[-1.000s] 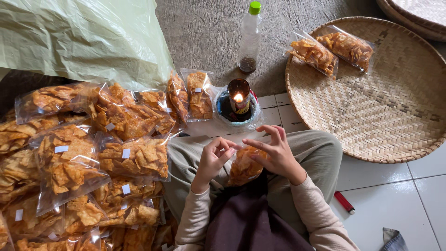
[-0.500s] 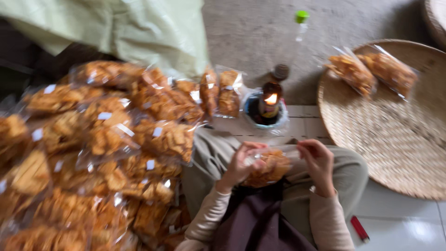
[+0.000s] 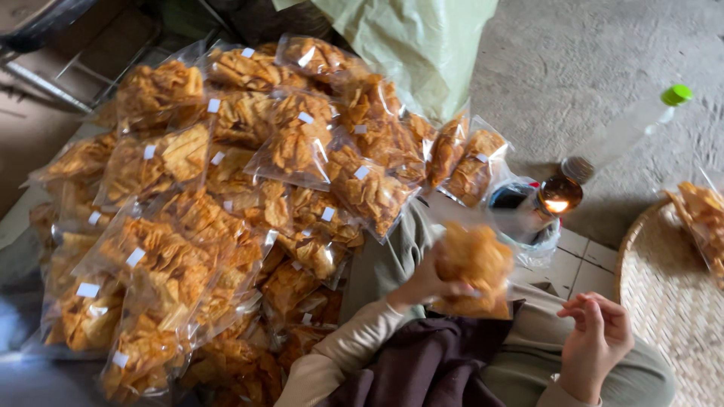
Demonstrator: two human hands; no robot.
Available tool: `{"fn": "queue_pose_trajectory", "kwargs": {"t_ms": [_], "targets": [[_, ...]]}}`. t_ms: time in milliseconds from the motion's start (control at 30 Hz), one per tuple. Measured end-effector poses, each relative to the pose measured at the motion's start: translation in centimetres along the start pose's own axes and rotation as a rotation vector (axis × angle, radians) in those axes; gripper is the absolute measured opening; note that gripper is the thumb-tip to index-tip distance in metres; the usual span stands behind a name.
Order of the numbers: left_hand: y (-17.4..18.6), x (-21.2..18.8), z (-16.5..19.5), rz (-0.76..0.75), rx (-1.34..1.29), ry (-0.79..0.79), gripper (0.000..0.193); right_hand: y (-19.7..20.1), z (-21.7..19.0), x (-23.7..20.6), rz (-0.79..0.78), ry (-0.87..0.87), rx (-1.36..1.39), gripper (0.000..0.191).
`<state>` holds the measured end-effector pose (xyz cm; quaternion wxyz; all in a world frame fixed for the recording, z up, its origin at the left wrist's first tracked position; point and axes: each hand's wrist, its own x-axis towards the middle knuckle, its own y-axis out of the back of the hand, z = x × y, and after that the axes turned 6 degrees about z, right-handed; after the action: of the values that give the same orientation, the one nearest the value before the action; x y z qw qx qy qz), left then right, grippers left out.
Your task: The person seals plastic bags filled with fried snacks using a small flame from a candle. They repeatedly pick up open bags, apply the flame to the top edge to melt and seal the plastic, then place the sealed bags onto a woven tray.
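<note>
Head view. The left hand (image 3: 426, 283) closes its fingers around a clear plastic bag of orange-brown fried chips (image 3: 473, 265) and holds it raised above the lap, near the centre of the scene; the bag is blurred. The right hand (image 3: 597, 343) holds nothing: its fingers are loosely curled, the thumb near the fingertips, well apart from the held bag and to its right. Both forearms wear beige sleeves over olive trousers and a dark maroon cloth (image 3: 430, 362). To the left, a large heap of sealed clear bags of the same chips (image 3: 226, 203), each bearing a small white label, fills the floor from near to far. Just beyond the held bag a small lit oil lamp (image 3: 558, 197) stands in a dark bowl (image 3: 504, 200). Farther right a clear plastic bottle with a green cap (image 3: 630, 128) lies tilted on the grey concrete floor. A round woven bamboo tray (image 3: 664, 301) occupies the right edge and carries another chip bag (image 3: 703, 218). A pale green plastic sack (image 3: 422, 45) lies at the far centre.
</note>
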<state>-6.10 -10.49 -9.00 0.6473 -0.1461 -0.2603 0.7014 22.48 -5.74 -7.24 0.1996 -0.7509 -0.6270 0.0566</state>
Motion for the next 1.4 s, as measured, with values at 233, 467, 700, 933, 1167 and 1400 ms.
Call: {"fn": "queue_pose_trajectory", "kwargs": {"t_ms": [233, 467, 700, 933, 1167, 1400], "targets": [[12.3, -0.1, 17.3, 0.747, -0.194, -0.486, 0.076, 1.1, 1.1, 0.1, -0.026, -0.079, -0.078, 0.011], [13.9, 3.4, 23.2, 1.033, 0.18, -0.719, 0.097, -0.2, 2.3, -0.1, -0.123, -0.013, -0.32, 0.013], [10.7, 3.2, 15.6, 0.722, 0.519, -0.669, 0.061, -1.6, 1.2, 0.3, -0.144, -0.039, -0.392, 0.011], [1.5, 4.7, 8.7, 0.18, 0.515, -0.402, 0.044, -0.5, -1.2, 5.2, -0.04, -0.023, -0.577, 0.011], [-5.5, 9.0, 2.1, -0.398, 0.74, -0.237, 0.035, -0.1, -2.8, 14.1, -0.076, -0.201, 0.103, 0.033], [-7.2, 15.1, -4.9, -1.1, 0.983, 0.579, 0.044, -2.7, -2.0, 19.6, -0.024, -0.252, -1.202, 0.045]]}}
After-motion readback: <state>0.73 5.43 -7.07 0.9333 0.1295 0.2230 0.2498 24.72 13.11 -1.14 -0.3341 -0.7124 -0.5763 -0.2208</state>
